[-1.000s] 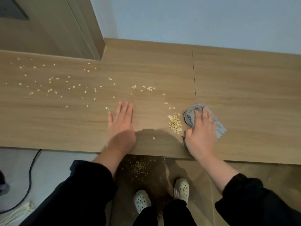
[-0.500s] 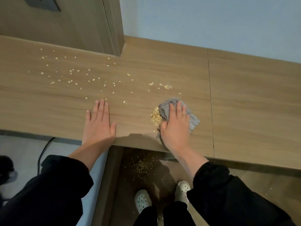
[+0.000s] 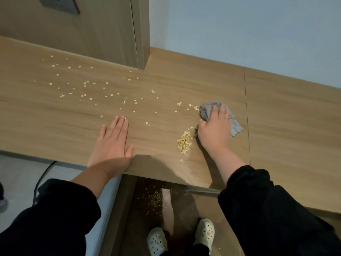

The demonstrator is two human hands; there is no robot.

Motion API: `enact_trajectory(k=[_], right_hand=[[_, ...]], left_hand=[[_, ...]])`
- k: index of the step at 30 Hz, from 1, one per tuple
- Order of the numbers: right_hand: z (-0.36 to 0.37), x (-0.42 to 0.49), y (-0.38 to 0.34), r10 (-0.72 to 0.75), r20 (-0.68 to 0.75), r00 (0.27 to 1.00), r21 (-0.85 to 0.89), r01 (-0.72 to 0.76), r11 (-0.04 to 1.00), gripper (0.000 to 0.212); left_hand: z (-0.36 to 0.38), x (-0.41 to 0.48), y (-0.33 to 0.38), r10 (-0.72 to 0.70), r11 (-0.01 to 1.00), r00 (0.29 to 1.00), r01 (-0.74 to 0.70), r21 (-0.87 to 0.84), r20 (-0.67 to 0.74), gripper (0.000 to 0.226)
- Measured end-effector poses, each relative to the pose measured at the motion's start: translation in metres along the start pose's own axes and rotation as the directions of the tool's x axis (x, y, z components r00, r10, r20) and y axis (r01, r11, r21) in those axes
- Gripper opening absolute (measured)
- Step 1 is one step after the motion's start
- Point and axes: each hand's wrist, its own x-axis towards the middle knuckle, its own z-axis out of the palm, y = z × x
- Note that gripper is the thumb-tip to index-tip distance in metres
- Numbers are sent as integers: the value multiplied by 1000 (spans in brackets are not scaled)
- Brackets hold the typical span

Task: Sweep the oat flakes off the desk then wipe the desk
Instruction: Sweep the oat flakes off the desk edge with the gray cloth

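On the wooden desk (image 3: 287,115) my right hand (image 3: 215,130) lies on a crumpled grey cloth (image 3: 235,127), fingers curled over its bunched top. A small heap of oat flakes (image 3: 184,142) sits just left of that hand, near the front edge. Loose oat flakes (image 3: 88,89) are scattered across the left and middle of the desk, with a few flakes (image 3: 191,107) right by the cloth. My left hand (image 3: 112,145) rests flat on the desk near the front edge, fingers straight.
A wooden panel (image 3: 103,28) with a wall socket (image 3: 60,4) stands at the back left. Oat flakes (image 3: 156,197) lie on the floor below the desk edge, by my shoes (image 3: 204,230). A black cable (image 3: 41,177) hangs at the left.
My right hand with the cloth has moved back and right, away from the oat heap, which now lies uncovered near the front edge. My left hand has stayed flat on the desk.
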Motion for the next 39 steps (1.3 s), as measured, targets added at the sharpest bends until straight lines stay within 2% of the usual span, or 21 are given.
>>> enact_trajectory(k=[3, 5, 6, 9, 11, 13, 15, 17, 18, 21, 23, 24, 25, 27, 28, 30, 32, 34, 38, 39], right_hand=[[3, -14, -6, -207, 52, 977, 15, 207, 978, 63], [-2, -17, 12, -272, 66, 960, 39, 270, 962, 61], [-6, -15, 24, -255, 55, 965, 41, 253, 967, 60], [-17, 11, 54, -58, -15, 998, 47, 59, 997, 60], [-21, 35, 54, 21, -9, 1000, 17, -21, 1000, 62], [-19, 59, 38, -28, 5, 1000, -8, 28, 1000, 63], [-13, 76, 12, -174, 36, 984, -2, 174, 985, 63], [-7, 78, -17, -364, 116, 924, 22, 363, 931, 64], [-4, 74, -28, -463, 167, 870, 36, 464, 885, 65], [-4, 56, -34, -694, 292, 658, 90, 703, 705, 71], [-12, 64, -14, -763, 334, 553, 118, 779, 616, 71], [-15, 76, 0, -763, 325, 558, 127, 774, 620, 71], [-19, 89, 13, -724, 302, 621, 144, 721, 678, 71], [-26, 115, 32, -542, 219, 811, 178, 513, 839, 67], [-27, 124, 35, -447, 188, 875, 153, 423, 893, 63], [-24, 131, 28, -359, 141, 923, 80, 351, 933, 58], [-22, 125, 12, -363, 146, 920, 67, 357, 932, 58], [-20, 112, -1, -443, 210, 871, 95, 433, 896, 61], [-21, 83, -4, -675, 384, 630, 147, 680, 718, 66], [-25, 86, 3, -687, 399, 608, 151, 695, 703, 67]], left_hand=[[-3, -3, 3, -34, 999, 999, 34, 27, 15, 70], [-5, -2, 4, -47, 998, 999, 46, 39, 19, 70], [-4, -2, 4, -45, 998, 999, 44, 42, 21, 69], [0, -1, 0, -18, 1000, 1000, 18, 11, 5, 71], [1, -1, -2, 10, 1000, 1000, -10, -15, -18, 74], [3, -1, -3, 34, 999, 999, -35, -20, -35, 72], [4, -2, -4, 39, 999, 998, -40, -33, -44, 70], [5, -2, -4, 33, 998, 998, -35, -48, -49, 69], [4, -2, -4, 29, 998, 998, -32, -51, -52, 69], [4, -2, -3, 22, 999, 999, -24, -37, -37, 67], [4, -1, -3, 12, 999, 999, -13, -38, -36, 69], [5, -1, -3, 11, 999, 999, -12, -39, -37, 70], [5, -1, -4, 12, 999, 999, -13, -37, -32, 71], [5, -2, -4, 14, 999, 1000, -14, -33, -20, 71], [5, -2, -4, 12, 999, 1000, -13, -32, -21, 71], [5, -2, -4, 11, 999, 1000, -12, -30, -21, 70], [4, -2, -4, 19, 999, 1000, -20, -28, -13, 69], [3, -2, -4, 25, 999, 1000, -25, -24, -8, 69], [0, -2, -3, 39, 999, 999, -39, -24, -1, 68], [0, -2, -3, 43, 999, 999, -43, -16, -1, 68]])
